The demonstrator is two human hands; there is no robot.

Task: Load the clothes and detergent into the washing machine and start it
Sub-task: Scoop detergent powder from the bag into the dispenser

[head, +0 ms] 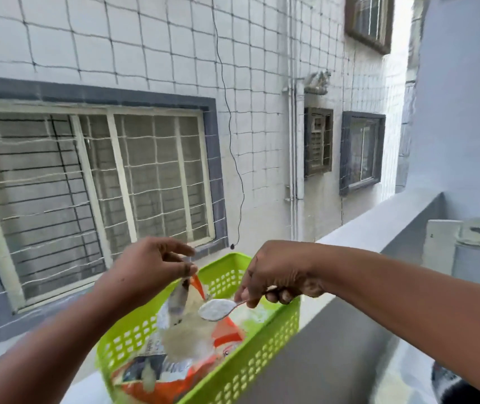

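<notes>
One heaped spoon of detergent sits level in your right hand's gripping fingers; your left hand pinches the detergent bag just beside.

Spoon heaped with white detergent above opened orange packet.

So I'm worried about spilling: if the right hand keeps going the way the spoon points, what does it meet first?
Probably the detergent bag that the left hand pinches open; the right hand aims the spoon at it, though depth is unclear.
</notes>
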